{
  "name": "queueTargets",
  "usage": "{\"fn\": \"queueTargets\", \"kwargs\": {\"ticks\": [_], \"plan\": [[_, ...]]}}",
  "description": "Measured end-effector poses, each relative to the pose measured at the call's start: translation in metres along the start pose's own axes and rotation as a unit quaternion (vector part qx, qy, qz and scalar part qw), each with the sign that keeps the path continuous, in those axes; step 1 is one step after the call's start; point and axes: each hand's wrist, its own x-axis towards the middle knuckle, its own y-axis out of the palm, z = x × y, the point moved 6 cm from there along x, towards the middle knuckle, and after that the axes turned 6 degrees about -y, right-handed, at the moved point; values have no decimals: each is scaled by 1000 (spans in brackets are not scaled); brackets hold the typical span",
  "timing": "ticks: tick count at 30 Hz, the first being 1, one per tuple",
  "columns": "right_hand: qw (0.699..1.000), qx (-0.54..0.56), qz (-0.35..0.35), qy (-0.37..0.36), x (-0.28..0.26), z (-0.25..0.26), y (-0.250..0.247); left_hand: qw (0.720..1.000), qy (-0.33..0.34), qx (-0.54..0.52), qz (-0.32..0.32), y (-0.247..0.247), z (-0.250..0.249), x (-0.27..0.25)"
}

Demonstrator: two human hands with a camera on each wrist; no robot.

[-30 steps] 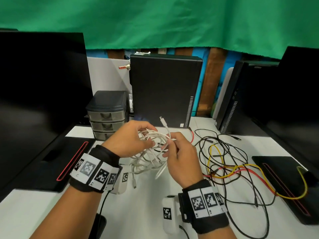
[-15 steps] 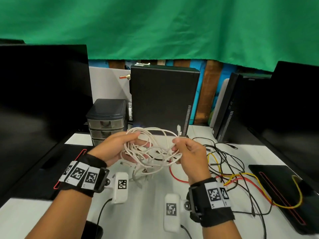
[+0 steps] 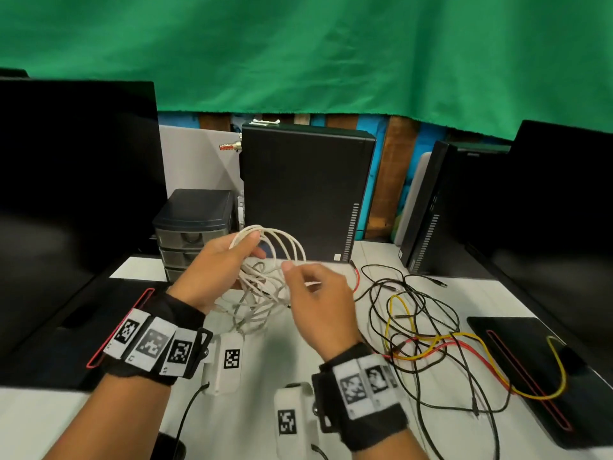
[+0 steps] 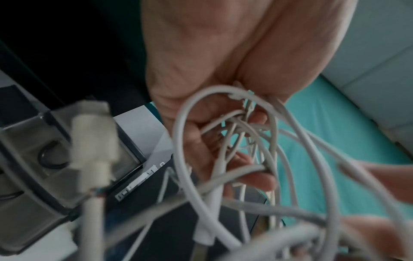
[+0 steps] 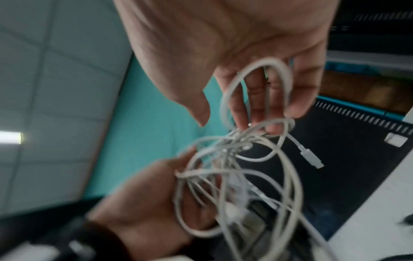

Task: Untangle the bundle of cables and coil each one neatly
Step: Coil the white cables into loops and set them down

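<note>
A tangled white cable bundle (image 3: 270,257) is held above the white table (image 3: 265,366). My left hand (image 3: 247,250) grips it, thumb over several upright loops; the left wrist view shows the strands (image 4: 252,123) crossing its curled fingers (image 4: 257,178). My right hand (image 3: 298,277) is close beside it on the right. In the right wrist view one loop (image 5: 225,98) hangs round its fingers (image 5: 257,98), thumb apart, and a white connector (image 5: 310,157) dangles free. A loose tangle of black, yellow and red cables (image 3: 424,327) lies on the table to the right.
A grey drawer unit (image 3: 195,224) and a black computer tower (image 3: 305,194) stand just behind my hands. A second tower (image 3: 428,207) and dark monitors (image 3: 76,180) (image 3: 557,210) flank the table. The yellow cable runs onto the right monitor base (image 3: 530,370).
The white loops are now gathered upright in my left hand. My right hand has moved left, closer to it, and no longer pinches the connector end.
</note>
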Motion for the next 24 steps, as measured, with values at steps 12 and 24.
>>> {"fn": "queueTargets", "kwargs": {"ticks": [12, 24], "plan": [[969, 243, -32, 24, 11, -9, -18, 999, 30, 4, -35, -17, 0, 4], [893, 408, -187, -39, 16, 0, -128, 963, -101, -126, -214, -93, 48, 17]]}}
